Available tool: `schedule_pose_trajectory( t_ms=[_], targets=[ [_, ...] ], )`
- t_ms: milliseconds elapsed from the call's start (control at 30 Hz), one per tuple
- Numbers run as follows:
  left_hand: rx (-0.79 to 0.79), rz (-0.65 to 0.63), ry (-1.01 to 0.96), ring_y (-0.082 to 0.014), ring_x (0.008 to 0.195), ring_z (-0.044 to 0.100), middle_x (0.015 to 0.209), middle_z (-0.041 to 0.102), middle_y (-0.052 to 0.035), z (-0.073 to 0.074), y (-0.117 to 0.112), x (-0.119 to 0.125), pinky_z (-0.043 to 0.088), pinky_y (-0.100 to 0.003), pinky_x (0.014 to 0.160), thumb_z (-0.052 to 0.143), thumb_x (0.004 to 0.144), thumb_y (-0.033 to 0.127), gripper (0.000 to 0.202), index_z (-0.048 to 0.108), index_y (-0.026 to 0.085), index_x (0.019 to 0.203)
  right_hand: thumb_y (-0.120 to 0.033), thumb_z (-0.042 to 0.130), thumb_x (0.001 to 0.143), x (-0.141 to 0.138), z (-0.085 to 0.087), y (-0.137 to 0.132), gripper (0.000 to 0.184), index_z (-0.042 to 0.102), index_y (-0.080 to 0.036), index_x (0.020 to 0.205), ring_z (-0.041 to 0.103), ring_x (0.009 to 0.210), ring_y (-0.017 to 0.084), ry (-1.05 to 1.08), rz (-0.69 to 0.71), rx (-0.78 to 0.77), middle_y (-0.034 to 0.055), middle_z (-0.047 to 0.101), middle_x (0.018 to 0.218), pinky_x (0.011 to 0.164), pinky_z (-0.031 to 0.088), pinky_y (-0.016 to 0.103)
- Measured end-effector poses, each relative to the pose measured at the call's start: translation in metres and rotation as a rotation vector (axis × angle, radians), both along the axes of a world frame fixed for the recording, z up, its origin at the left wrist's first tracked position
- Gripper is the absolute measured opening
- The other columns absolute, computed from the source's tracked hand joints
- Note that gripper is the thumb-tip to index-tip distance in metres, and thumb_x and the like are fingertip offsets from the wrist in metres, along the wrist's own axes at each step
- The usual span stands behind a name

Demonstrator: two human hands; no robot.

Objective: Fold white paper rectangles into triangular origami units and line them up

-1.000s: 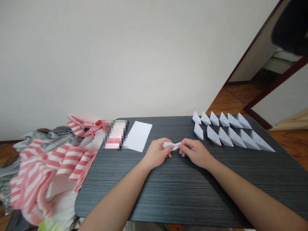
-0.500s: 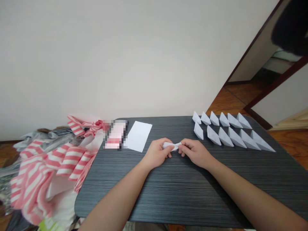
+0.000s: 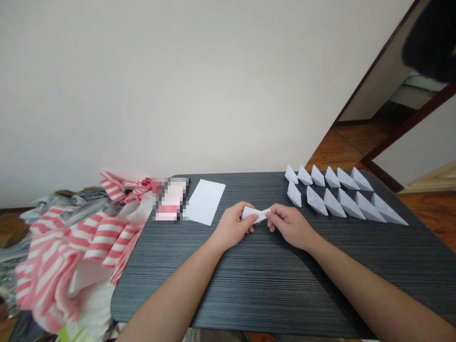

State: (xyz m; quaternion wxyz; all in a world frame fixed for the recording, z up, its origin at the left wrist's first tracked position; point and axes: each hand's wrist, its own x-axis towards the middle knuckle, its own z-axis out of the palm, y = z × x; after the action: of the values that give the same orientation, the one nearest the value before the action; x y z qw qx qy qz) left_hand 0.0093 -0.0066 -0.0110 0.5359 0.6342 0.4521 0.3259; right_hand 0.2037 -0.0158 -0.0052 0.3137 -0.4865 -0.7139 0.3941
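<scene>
A small folded white paper [image 3: 252, 213] is held between both hands over the middle of the dark table. My left hand [image 3: 233, 225] pinches its left part, with the thumb lying on top. My right hand [image 3: 290, 225] grips the right end between thumb and fingers. The paper shows a notch in its upper edge between the hands; the parts under the fingers are hidden. Off to the right stand two rows of folded paper boats [image 3: 335, 203], white and pointed. Left of my hands lies a flat stack or sheet of white paper [image 3: 206, 202].
A pixelated phone-like object [image 3: 171, 199] lies at the left edge of the dark wood-grain table [image 3: 270, 289]. Beyond that edge is a heap of red-and-white striped cloth [image 3: 71, 251]. A pale wall [image 3: 199, 85] rises behind the table; a doorway opens at right.
The folded paper has tilted or opened slightly, so more of its flat face shows. Both hands keep their hold in nearly the same place.
</scene>
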Motion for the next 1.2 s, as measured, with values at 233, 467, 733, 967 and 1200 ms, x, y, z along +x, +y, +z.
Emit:
schedule_pose_trajectory(
  t_ms=[233,467,733,967,1200],
  targets=[
    [-0.002,-0.024,-0.011,-0.0094,0.054,0.057,0.075,0.066,-0.0042,0.006,-0.001,0.001,0.043,-0.02,0.051,0.051,0.083,0.038,0.025,0.057,0.015,0.089,-0.031,0.046,0.089,0.0,-0.002,0.0,0.026,0.055,-0.018,0.069,0.058,0.055,0.013,0.009,-0.024,0.002,0.0,0.061,0.059,0.059,0.044,0.026],
    [0.009,-0.026,-0.005,-0.0096,0.055,0.057,0.073,0.066,-0.0039,0.004,-0.001,0.0,0.043,-0.02,0.052,0.051,0.083,0.038,0.024,0.058,0.015,0.086,-0.031,0.046,0.089,-0.001,-0.002,0.001,0.025,0.054,-0.018,0.069,0.058,0.055,0.013,0.03,-0.009,-0.013,-0.0006,0.06,0.061,0.058,0.044,0.025],
    [0.082,-0.04,0.067,-0.0107,0.056,0.054,0.063,0.061,-0.0016,0.011,-0.003,-0.002,0.039,-0.021,0.054,0.05,0.083,0.041,0.029,0.061,0.014,0.078,-0.03,0.044,0.09,0.001,-0.002,0.001,0.022,0.056,-0.019,0.075,0.059,0.056,0.013,0.029,-0.01,0.002,-0.001,0.061,0.059,0.061,0.044,0.026],
    [0.129,-0.032,0.099,-0.0108,0.058,0.051,0.062,0.057,-0.0005,0.017,-0.004,-0.001,0.037,-0.021,0.056,0.05,0.083,0.04,0.029,0.059,0.015,0.072,-0.029,0.043,0.09,0.0,0.0,0.0,0.021,0.055,-0.019,0.075,0.059,0.057,0.014,0.019,-0.005,0.009,-0.0014,0.06,0.059,0.062,0.044,0.026],
    [0.195,-0.053,0.133,-0.0108,0.061,0.049,0.065,0.055,-0.0012,0.02,-0.003,-0.002,0.036,-0.021,0.057,0.048,0.084,0.039,0.034,0.058,0.014,0.063,-0.031,0.044,0.09,0.0,0.0,0.0,0.022,0.055,-0.019,0.074,0.059,0.056,0.014,0.022,-0.013,-0.001,-0.001,0.06,0.059,0.061,0.044,0.026]
  ],
)
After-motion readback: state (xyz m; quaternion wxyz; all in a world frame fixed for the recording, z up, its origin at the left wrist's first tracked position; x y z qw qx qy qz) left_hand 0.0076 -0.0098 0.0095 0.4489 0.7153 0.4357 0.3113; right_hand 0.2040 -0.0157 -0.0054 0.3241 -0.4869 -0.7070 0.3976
